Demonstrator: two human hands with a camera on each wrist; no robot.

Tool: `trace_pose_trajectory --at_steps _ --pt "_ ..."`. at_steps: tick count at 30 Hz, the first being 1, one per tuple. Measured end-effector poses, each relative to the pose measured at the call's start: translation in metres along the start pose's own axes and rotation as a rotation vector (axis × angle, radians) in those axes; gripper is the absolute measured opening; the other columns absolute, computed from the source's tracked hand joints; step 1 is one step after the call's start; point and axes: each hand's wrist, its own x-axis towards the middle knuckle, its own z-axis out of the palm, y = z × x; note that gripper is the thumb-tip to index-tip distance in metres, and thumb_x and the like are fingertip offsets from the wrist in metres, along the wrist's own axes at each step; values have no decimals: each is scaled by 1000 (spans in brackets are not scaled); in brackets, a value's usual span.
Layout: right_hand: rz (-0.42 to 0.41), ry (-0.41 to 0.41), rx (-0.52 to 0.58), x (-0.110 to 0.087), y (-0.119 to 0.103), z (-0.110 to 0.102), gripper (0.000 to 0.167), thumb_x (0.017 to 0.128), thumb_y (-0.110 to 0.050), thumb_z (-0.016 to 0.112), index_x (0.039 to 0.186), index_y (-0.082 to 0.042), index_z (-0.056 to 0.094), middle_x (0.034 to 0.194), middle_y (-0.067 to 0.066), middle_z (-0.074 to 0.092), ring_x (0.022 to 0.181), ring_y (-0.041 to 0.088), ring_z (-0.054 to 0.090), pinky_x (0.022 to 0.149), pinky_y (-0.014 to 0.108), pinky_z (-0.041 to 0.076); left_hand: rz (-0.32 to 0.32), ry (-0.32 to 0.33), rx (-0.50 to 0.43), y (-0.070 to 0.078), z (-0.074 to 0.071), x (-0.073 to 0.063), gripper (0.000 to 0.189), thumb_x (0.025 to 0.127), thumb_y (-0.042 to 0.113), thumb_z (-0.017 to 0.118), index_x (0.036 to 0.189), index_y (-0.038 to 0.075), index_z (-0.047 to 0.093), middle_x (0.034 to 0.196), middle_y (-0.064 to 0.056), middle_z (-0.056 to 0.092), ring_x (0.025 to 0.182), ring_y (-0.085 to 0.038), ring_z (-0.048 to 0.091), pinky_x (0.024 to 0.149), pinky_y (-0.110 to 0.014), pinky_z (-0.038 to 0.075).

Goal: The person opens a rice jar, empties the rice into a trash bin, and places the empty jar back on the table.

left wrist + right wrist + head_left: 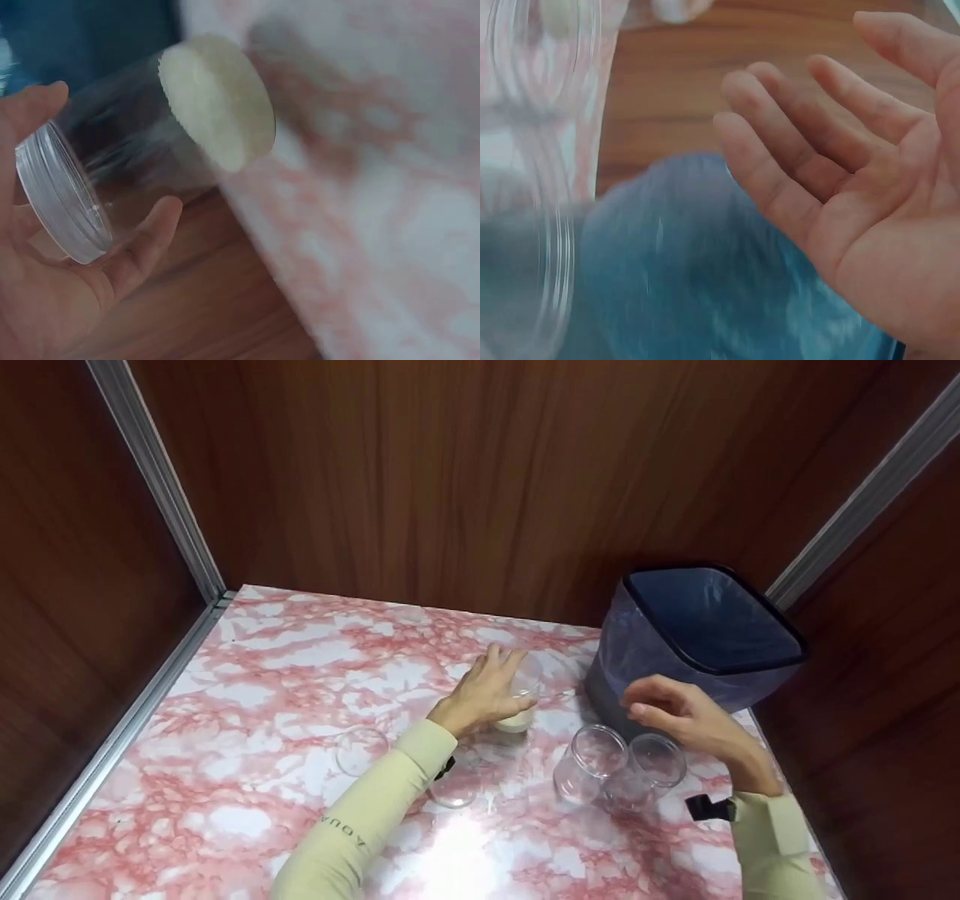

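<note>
My left hand (487, 690) grips a clear plastic jar (528, 679) near the middle of the table. In the left wrist view, thumb and fingers curl about the threaded rim (64, 195), and a pale, grainy layer (217, 105) fills the jar's bottom end. My right hand (679, 712) hovers in front of the bin, fingers loosely bent and holding nothing; the right wrist view shows its bare palm (885, 217). Just below it stand two clear jars, one on the left (577, 776) and one on the right (660, 761), side by side with open mouths.
A bin (615, 690) with a black rim and bluish liner stands at the table's back right. Clear round lids, one at the left (362, 751) and one near my left sleeve (454, 789), lie on the marbled table (247, 817). Wooden panels (420, 487) enclose the table.
</note>
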Motion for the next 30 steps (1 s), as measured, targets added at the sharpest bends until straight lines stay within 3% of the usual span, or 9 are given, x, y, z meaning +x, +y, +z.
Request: trace_pose_trajectory --at_steps 6,12,14,17,21,27,30 --pt "-58 49 49 18 -17 19 43 92 -6 65 133 -3 55 128 12 63 116 12 63 87 20 53 86 88 -102 35 -51 -4 76 79 56 72 143 24 47 122 -11 49 103 -24 60 89 -40 53" --pt "-141 -67 225 33 -26 39 74 89 1 64 152 -14 29 143 17 50 124 21 57 97 28 50 254 84 -273 56 -87 -10 70 78 54 75 137 26 51 118 -4 52 99 -16 58 82 -29 51" --pt "-180 -115 315 34 -29 47 83 87 1 66 155 -13 19 142 19 48 122 25 58 96 32 51 327 82 -312 63 -94 -13 68 79 52 76 136 25 52 120 -4 53 103 -15 57 83 -26 50" --pt "-240 -150 404 33 -33 57 91 87 -12 72 156 -12 12 138 18 51 116 25 61 95 33 53 432 84 -342 71 -102 -19 67 80 50 76 136 24 52 126 -4 53 109 -14 55 86 -24 50" --pt "-318 -141 439 30 -36 67 94 84 -37 77 153 -6 22 131 12 58 111 19 63 96 28 51 527 102 -343 81 -108 -26 67 79 48 76 136 22 52 129 -5 51 113 -15 55 89 -24 50" --pt "-467 -167 443 25 -33 82 93 84 -49 72 144 8 32 127 14 62 112 18 63 100 28 48 620 99 -299 92 -109 -34 64 80 48 76 132 16 54 131 -9 49 121 -17 51 102 -24 44" --pt "-506 -181 462 19 -30 90 91 85 -55 68 147 2 34 133 8 61 117 14 59 104 26 44 654 67 -313 98 -114 -40 59 82 46 75 129 16 56 141 -10 47 133 -17 45 109 -27 40"
